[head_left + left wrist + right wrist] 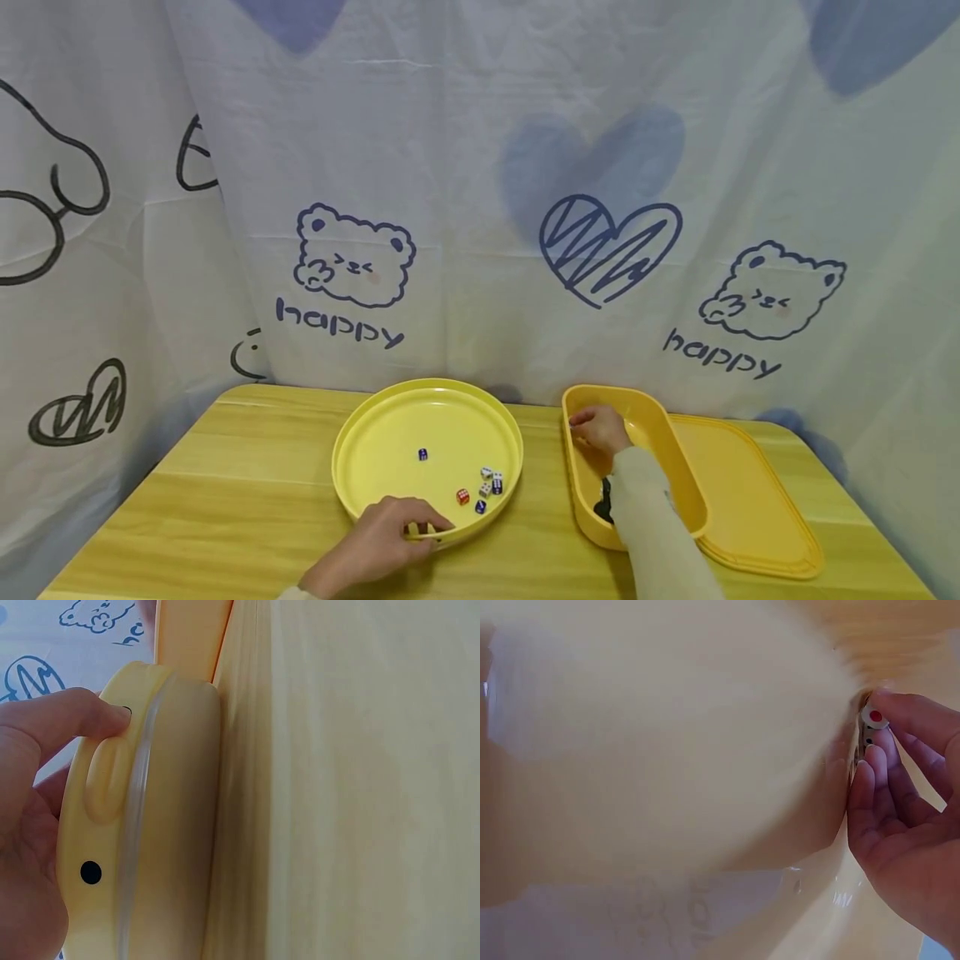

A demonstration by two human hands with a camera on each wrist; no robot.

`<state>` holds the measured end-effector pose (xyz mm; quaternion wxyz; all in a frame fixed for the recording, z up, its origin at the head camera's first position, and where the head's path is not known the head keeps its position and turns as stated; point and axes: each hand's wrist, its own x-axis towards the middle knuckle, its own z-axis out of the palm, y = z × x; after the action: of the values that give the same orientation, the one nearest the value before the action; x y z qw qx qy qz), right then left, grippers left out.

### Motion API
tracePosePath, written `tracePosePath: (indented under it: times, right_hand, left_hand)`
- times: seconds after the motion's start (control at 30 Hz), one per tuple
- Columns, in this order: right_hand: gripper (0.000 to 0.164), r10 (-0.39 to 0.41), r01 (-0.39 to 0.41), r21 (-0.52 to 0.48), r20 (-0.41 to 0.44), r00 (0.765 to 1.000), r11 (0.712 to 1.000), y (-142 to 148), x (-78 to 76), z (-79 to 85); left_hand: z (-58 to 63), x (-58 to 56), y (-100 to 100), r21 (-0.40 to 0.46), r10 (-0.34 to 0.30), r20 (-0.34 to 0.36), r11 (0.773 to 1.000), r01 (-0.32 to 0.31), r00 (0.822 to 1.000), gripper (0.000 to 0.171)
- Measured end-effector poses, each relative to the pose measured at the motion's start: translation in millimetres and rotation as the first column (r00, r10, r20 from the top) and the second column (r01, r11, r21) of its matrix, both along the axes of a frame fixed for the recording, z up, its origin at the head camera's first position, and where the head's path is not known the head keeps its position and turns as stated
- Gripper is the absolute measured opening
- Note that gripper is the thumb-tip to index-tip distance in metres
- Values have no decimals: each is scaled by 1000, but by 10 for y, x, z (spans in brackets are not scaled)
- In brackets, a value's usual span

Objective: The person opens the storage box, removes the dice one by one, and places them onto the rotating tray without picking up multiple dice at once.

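In the head view my left hand grips the near rim of a round yellow tray. The left wrist view shows the thumb pressed against the tray's outer wall. Inside the tray lie several dice: a red die, a lone blue die and a cluster of white and blue ones near the right side. My right hand reaches into a deep yellow box, at its far left corner. Seen from the right wrist, its fingertips pinch a white die with a red dot against the wall.
A flat yellow lid lies on the wooden table, right of the box. Beside the right wrist a dark object shows in the box; its kind is unclear. A printed white curtain hangs behind the table.
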<state>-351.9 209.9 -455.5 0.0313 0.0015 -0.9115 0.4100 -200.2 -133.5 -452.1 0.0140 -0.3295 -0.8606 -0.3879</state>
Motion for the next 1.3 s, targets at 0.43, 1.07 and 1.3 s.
tracePosePath:
  times: [0.43,1.07,1.3]
  right_hand:
    - [9,72,-73,11,44,996,997,70,20,-10]
    - [12,180,-181,-55,-21,983,982,186,143,456]
    - [19,201,-204,-47,-65,977,978,64,284,713]
  left_hand:
    - [25,13,17,-6,-1,5,1000,1,1000,20]
    - [28,36,28,-15,14,-2,1000,-14,1000,22]
    - [17,33,32,-24,24,20,999,-24,1000,22]
